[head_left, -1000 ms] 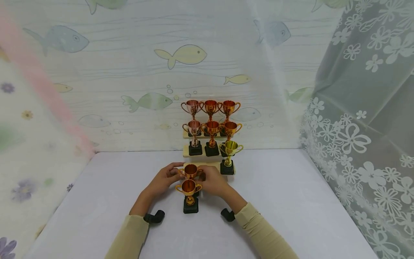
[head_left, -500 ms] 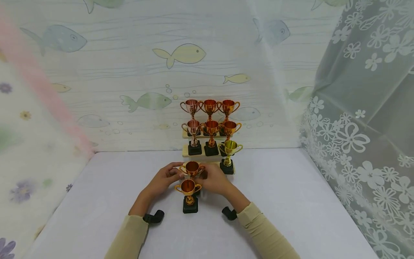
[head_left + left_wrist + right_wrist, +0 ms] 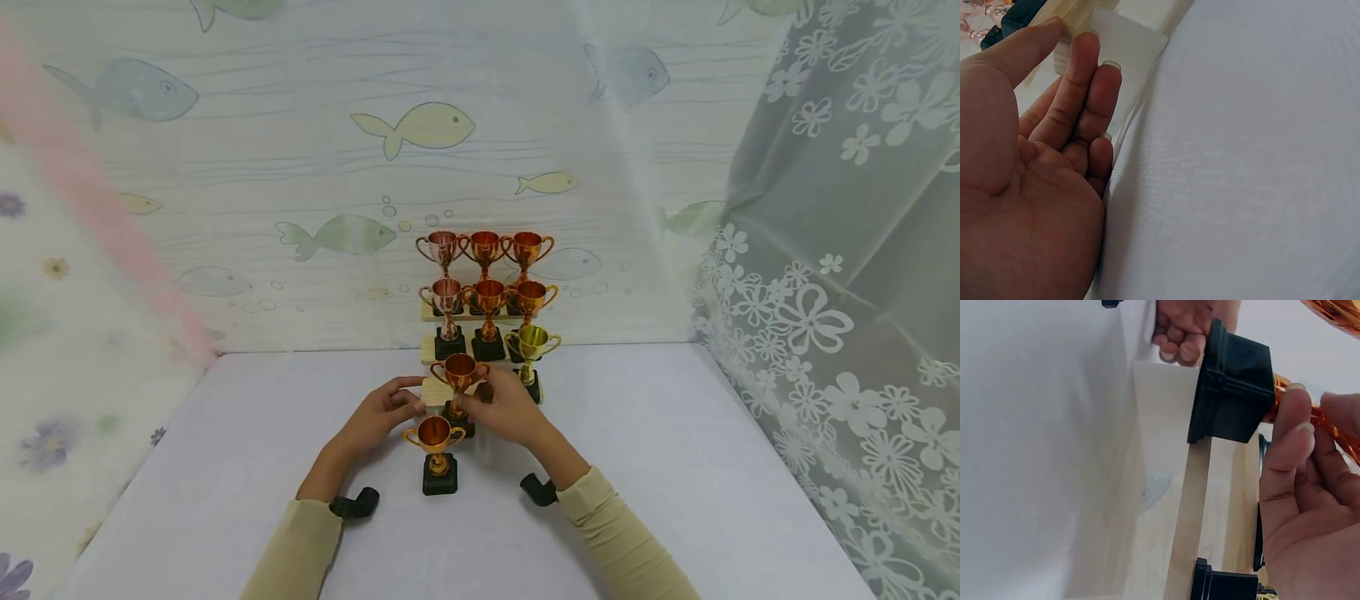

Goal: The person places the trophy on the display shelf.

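Observation:
My right hand (image 3: 512, 407) pinches an orange-gold trophy cup (image 3: 461, 372) by its stem. Its black base (image 3: 1235, 387) is at the front edge of the wooden stand's lowest step (image 3: 442, 392); whether it touches the step, I cannot tell. At the left end of that step is my left hand (image 3: 382, 419), its loosely bent fingers (image 3: 1079, 62) against the stand's end. A second orange-gold trophy (image 3: 437, 450) stands upright on the table in front. One yellow-gold trophy (image 3: 532, 343) stands at the right end of the lowest step.
Copper and pinkish trophies (image 3: 489, 302) fill the stand's middle step, with another row (image 3: 484, 247) on the top step behind. White cloth (image 3: 637, 433) covers the table. A fish-patterned curtain (image 3: 315, 175) hangs behind, and a floral sheer one (image 3: 847, 275) at the right.
My right hand has lifted the trophy and carried it away from me and slightly right, to the front edge of the lowest step. My left hand has stayed at the stand's left end.

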`<state>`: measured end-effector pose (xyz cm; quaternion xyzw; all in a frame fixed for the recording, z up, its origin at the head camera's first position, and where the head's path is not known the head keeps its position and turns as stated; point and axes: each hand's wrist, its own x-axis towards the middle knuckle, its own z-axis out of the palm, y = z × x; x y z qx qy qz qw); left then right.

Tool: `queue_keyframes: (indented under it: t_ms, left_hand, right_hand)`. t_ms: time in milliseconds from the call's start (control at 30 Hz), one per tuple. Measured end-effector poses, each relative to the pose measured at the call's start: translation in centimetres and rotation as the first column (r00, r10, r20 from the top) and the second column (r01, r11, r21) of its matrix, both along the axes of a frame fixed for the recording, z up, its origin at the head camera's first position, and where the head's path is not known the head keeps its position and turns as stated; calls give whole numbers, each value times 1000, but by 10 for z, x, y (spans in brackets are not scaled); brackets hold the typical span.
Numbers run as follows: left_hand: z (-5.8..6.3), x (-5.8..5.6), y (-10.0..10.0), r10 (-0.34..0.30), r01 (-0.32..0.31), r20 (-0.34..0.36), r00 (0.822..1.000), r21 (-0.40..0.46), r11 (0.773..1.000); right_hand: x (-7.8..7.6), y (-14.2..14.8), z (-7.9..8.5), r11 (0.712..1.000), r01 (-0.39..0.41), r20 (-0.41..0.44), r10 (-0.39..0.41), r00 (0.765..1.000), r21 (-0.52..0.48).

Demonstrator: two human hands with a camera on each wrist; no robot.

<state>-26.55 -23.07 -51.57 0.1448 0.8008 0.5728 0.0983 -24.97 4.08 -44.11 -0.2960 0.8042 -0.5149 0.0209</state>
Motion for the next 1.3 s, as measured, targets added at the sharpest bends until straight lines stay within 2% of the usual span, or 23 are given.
queue_keyframes:
  t_ms: [400, 667, 867, 1067, 1300]
  left_hand:
    - [0, -1, 0, -12, 12, 4, 1000, 8, 1000]
    - [2, 0, 1, 5, -5, 12, 1000, -1, 1000]
    - [1, 0, 1, 15, -15, -2, 1000, -27, 1000]
    - [1, 0, 1, 9, -10, -24, 1000, -39, 999]
    - [1, 0, 1, 16, -17, -8, 1000, -31, 999]
  right_hand:
    - [2, 1, -1, 998, 61, -21, -61, 998, -23]
    - [3, -2, -2, 987, 155, -54, -158, 986, -44]
    - [3, -5, -8, 972, 203, -37, -209, 977, -116]
    - [3, -7, -12, 960, 196, -9, -202, 979, -199]
    - [3, -6, -12, 948, 232, 8, -236, 972, -216]
